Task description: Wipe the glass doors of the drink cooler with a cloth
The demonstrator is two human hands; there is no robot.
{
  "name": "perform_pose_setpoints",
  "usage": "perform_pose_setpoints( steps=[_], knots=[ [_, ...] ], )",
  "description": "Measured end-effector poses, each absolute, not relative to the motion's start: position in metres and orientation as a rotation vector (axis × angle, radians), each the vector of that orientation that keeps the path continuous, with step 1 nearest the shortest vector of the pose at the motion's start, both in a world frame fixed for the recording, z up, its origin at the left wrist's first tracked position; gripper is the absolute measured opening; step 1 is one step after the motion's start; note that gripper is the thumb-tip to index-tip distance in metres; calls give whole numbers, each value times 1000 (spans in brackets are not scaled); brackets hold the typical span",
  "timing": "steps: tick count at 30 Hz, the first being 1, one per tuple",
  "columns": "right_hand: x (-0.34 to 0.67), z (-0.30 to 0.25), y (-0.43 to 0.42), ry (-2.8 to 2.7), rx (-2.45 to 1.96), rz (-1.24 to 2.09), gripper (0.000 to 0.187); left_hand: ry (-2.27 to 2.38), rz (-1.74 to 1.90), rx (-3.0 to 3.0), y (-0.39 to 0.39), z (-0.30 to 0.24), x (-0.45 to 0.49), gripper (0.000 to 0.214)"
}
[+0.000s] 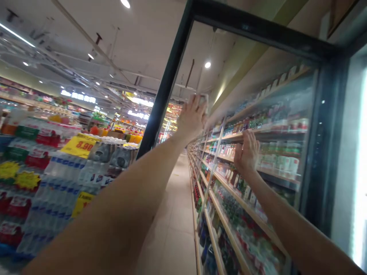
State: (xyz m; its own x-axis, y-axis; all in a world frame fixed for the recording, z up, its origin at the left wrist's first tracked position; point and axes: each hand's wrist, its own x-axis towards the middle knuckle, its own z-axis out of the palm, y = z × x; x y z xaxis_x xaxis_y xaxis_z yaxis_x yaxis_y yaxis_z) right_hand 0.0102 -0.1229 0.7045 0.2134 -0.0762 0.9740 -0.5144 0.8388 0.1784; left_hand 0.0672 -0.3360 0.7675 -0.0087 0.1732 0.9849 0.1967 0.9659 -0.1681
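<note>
A glass door (249, 26) with a dark frame stands swung out in front of me. My left hand (192, 116) reaches up to the glass, fingers slightly bent over a small pale piece (204, 100) that may be a cloth; blur hides its kind. Lower and to the right, my right hand (247, 151) is raised at the pane with its fingers stretched upward and nothing visible in it. Whether its palm touches the glass I cannot tell.
Through or reflected in the glass appear long shelves (226, 183) of bottles and cartons. Stacked bottled-drink packs (60, 191) with a yellow price sign (80, 145) stand at left. A tiled aisle floor (174, 214) runs ahead. A bright lit edge (359, 172) is at far right.
</note>
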Motion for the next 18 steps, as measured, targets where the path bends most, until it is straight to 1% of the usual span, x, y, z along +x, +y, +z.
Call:
perform_pose_setpoints(
  steps=[2, 6, 8, 9, 12, 14, 16, 18],
  knots=[
    [9, 704, -122, -1297, 555, 345, 53, -1565, -16, -277, -330, 758, 64, 50],
    [7, 704, -119, -1240, 622, 390, 53, -1582, 420, -809, -296, 714, 55, 48],
    [8, 704, -119, -1226, 629, 403, 53, -1574, 500, -908, -300, 714, 52, 48],
    [8, 703, -119, -1217, 622, 406, 52, -1576, 443, -838, -309, 723, 53, 48],
    [9, 703, -121, -1181, 595, 400, 52, -1558, 111, -402, -344, 757, 59, 51],
    [9, 702, -122, -1166, 594, 393, 51, -1566, 11, -240, -353, 758, 65, 52],
    [9, 701, -122, -1167, 604, 395, 51, -1634, 165, -402, -346, 736, 69, 50],
    [9, 701, -121, -1174, 613, 397, 50, -1663, 505, -822, -335, 707, 70, 48]
  ],
)
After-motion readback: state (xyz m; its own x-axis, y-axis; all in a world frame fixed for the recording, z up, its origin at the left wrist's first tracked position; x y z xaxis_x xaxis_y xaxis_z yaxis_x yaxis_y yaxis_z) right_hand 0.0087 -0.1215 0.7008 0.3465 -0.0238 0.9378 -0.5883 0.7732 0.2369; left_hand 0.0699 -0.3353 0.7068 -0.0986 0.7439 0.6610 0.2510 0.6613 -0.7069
